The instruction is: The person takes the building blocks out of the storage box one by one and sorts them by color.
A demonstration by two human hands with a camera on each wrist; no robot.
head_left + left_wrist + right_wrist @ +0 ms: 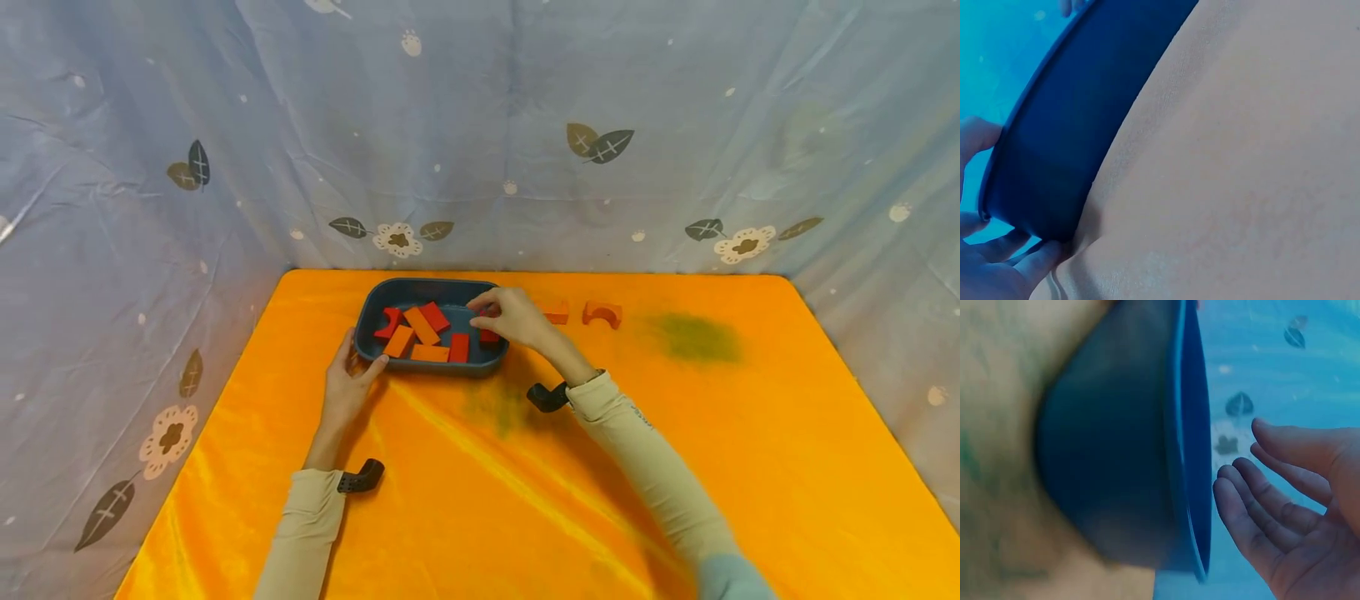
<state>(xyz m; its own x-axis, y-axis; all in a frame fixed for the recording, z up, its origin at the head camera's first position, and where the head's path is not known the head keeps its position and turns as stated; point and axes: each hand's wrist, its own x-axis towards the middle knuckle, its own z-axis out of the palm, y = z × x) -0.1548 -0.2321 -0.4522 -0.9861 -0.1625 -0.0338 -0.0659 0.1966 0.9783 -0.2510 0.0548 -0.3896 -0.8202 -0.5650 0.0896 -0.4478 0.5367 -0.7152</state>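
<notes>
A dark blue tub (442, 368) sits on the cloth, holding several red and orange blocks, among them a red arch block (390, 323), an orange block (422, 326) and a red block (459, 348). My left hand (350, 387) holds the tub's near left corner; the left wrist view has the thumb (979, 134) at the rim and other fingers against the outer wall. Over the tub's right end hovers my right hand (513, 317), above a red block (488, 337) that it partly hides. In the right wrist view the right hand's fingers (1266, 490) are apart from the thumb, with nothing between them.
Right of the tub, an orange block (555, 312) and an orange arch block (602, 313) lie on the yellow-orange cloth (487, 517). A patterned grey-blue curtain (480, 150) rises behind the table and along both sides. Each wrist carries a black mount (362, 477).
</notes>
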